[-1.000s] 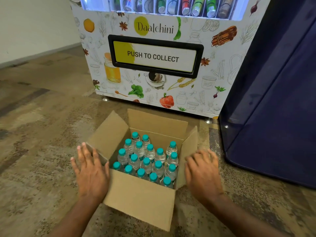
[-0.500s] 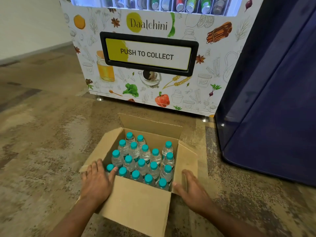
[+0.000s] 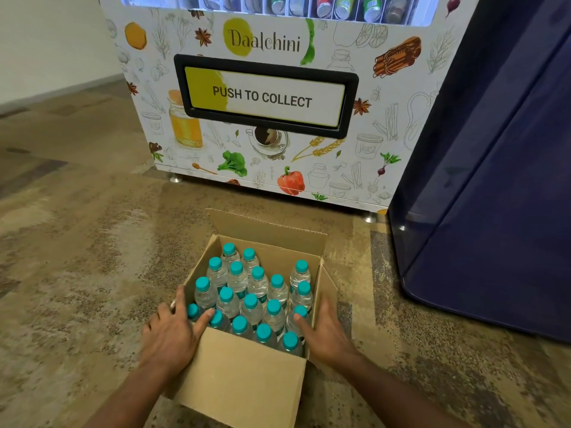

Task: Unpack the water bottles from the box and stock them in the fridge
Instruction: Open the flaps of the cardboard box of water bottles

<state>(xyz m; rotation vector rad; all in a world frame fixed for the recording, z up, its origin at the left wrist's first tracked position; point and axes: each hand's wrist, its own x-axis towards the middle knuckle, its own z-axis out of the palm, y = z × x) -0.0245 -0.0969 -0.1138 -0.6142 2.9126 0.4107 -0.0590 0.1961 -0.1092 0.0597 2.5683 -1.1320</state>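
A public or office-style break area. A branded vending machine (image 3: 265, 97) with a "PUSH TO COLLECT" flap (image 3: 265, 98) stands on patterned carpet (image 3: 77, 242).

Box (image 3: 247, 381), vending machine (image 3: 386, 97) on carpet (image 3: 77, 273)

Matt brown cardboard box (image 3: 247, 381) holds clear glossy plastic bottles (image 3: 238, 279); the floor (image 3: 77, 257) looks rough.

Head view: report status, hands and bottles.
Left hand and right hand grip open brown cardboard box by its sides. Clear teal-capped water bottles upright inside, none lifted. Nothing covers them.
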